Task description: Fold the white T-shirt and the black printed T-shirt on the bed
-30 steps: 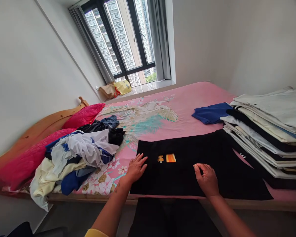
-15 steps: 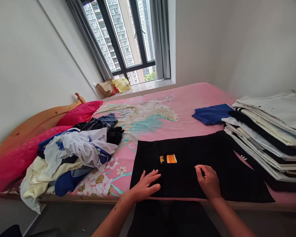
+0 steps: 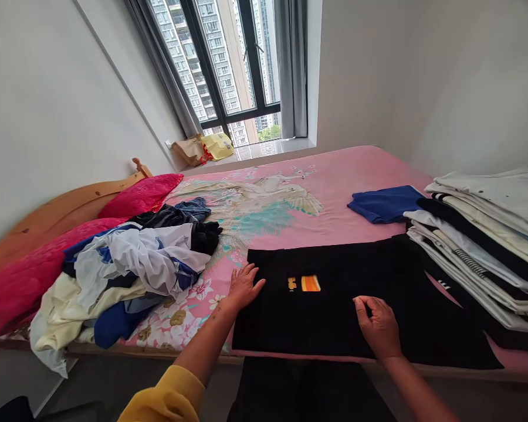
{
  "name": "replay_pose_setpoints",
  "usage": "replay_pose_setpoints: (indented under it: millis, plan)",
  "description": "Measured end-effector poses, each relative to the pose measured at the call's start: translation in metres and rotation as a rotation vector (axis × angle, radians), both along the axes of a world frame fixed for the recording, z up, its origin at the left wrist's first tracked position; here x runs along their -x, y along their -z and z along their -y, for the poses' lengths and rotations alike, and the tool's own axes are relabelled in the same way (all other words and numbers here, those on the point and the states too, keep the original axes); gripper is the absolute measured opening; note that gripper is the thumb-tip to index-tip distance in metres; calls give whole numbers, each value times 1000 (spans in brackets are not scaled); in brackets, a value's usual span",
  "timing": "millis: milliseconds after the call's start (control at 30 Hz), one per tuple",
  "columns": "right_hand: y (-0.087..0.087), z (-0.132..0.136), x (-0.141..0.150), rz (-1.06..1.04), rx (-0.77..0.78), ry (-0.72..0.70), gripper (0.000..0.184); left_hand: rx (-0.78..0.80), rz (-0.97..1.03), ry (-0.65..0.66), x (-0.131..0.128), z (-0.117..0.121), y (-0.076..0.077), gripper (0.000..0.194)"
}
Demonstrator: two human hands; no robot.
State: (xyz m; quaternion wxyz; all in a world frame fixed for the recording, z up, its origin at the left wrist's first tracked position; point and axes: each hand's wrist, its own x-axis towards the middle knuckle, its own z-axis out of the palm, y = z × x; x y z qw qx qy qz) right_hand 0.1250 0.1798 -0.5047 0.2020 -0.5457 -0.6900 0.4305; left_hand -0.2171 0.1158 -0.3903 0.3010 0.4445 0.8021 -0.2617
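Lying flat on the pink bed [image 3: 334, 199], the black T-shirt [image 3: 334, 322] is pressed at its left edge by the open left grip [image 3: 245, 287]; the curled right grip [image 3: 378, 327] rests mid-shirt, any pinched cloth unseen.

No readable text; small orange-yellow print [image 3: 304, 283] on black garment [image 3: 325, 322] too blurred.
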Motion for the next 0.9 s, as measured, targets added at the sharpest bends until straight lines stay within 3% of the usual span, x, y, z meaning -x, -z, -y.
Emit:
replay_pose_setpoints:
  millis: [233,367,467,633,800,900]
  plan:
    - [2,0,1,12,-7,-8,26,119,10,-55,23,-39,39,89]
    - [2,0,2,18,-24,-6,26,73,-83,-25,9,-41,49,83]
    - [1,-1,2,23,-29,-2,26,-46,22,120,-23,-29,42,70]
    - [-1,-1,2,27,-3,-7,27,-172,298,278,-82,-5,15,65]
    - [-1,-1,2,27,2,-8,29,-203,346,214,-102,8,-7,62]
    - [-1,-1,1,26,-1,-7,30,-283,98,22,-82,22,-20,57]
